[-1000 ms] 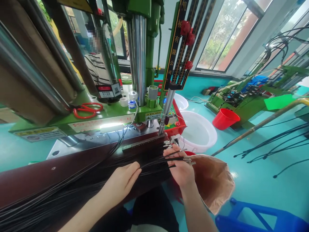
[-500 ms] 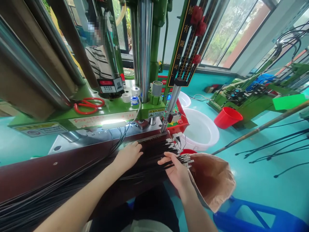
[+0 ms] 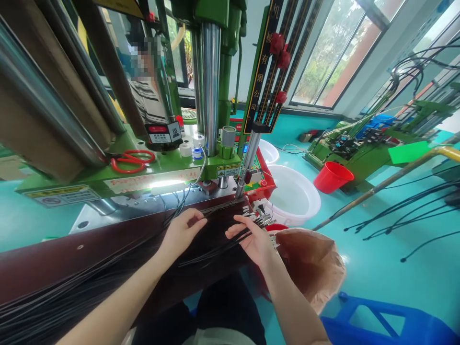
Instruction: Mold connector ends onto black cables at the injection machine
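My right hand is closed around a bunch of thin black cables, whose silver connector ends stick out beyond the fingers. My left hand is curled, thumb close to the forefinger, beside the rear strands of cable at the foot of the press. Whatever lies inside its grip is hidden by the fingers. More black cables trail leftward across the dark brown table, partly under my left arm.
Behind the table stands a green press, with red-handled scissors and tape rolls on its ledge. A brown paper bag is open at my right, near a blue stool. White tubs and a red bucket sit beyond. A person is behind the press.
The left hand has drawn in from lying over the cables to a curled shape. My right hand keeps the cables, and their ends have tilted upward. The view has shifted slightly.
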A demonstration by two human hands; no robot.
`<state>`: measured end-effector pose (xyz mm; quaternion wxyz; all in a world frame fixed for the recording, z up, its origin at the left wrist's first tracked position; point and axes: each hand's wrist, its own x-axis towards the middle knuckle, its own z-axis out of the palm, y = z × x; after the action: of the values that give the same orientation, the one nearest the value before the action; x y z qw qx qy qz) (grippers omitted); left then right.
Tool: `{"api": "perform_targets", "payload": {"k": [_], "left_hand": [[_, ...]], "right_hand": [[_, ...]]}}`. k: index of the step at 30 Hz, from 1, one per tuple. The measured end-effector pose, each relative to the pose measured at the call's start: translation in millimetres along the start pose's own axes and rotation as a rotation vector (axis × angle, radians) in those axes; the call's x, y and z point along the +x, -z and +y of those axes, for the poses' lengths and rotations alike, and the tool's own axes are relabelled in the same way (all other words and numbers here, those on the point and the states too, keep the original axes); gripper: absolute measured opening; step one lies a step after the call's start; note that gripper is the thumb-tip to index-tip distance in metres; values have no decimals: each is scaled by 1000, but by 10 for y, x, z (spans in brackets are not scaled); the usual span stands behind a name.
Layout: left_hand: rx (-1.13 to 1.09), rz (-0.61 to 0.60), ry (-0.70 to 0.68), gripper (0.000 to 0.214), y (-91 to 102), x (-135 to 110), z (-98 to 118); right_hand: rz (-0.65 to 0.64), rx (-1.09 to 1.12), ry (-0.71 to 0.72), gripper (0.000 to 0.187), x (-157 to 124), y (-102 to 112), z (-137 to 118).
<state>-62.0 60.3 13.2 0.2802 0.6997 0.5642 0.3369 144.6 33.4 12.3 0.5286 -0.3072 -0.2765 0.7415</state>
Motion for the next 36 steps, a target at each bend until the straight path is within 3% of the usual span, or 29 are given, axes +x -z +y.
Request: {"api": "perform_targets", "payload": {"k": [2, 7, 9, 12, 15, 17, 19, 22, 24, 27, 29, 31, 33, 36], "left_hand": [[-53, -21, 35, 20, 23, -39, 67], [-109, -239, -19, 18, -17, -293, 315], [-192, -314, -45, 17, -12, -417, 376], [-357, -540, -45, 21, 61, -581, 385], [-536, -757, 68, 24, 115, -700, 352], [-750, -814, 145, 31, 73, -750, 357], [-1009, -727, 217, 35, -41, -779, 395], [-1266, -454, 405, 33, -276, -807, 470], [-1290, -394, 499, 34, -412, -816, 495], [-1197, -413, 501, 35, -535, -799, 480], [-1129, -414, 476, 36, -574, -759, 454], [-1101, -391, 462, 36, -591, -707, 438], [-1118, -353, 466, 36, -598, -662, 443], [-1163, -260, 494, 33, -620, -637, 477]], "right_hand": [[-30, 1, 40, 29, -6, -56, -13], [-158, -93, 204, 28, -23, -310, -66], [-227, -168, 181, 26, -7, -406, -85], [-319, -218, 104, 26, 33, -500, -85], [-431, -212, 18, 26, 44, -530, -20], [-515, -256, -61, 27, 17, -517, 57], [-565, -365, -181, 27, -18, -482, 135], [-566, -473, -241, 25, -23, -418, 172], [-531, -425, -154, 34, 21, -404, 92], [-455, -433, 42, 47, 127, -463, -166], [-499, -672, 132, 40, 195, -542, -345], [-621, -1016, 135, 35, 241, -614, -453], [-730, -1291, 138, 35, 256, -656, -467], [-864, -1468, 215, 41, 220, -660, -360]]}}
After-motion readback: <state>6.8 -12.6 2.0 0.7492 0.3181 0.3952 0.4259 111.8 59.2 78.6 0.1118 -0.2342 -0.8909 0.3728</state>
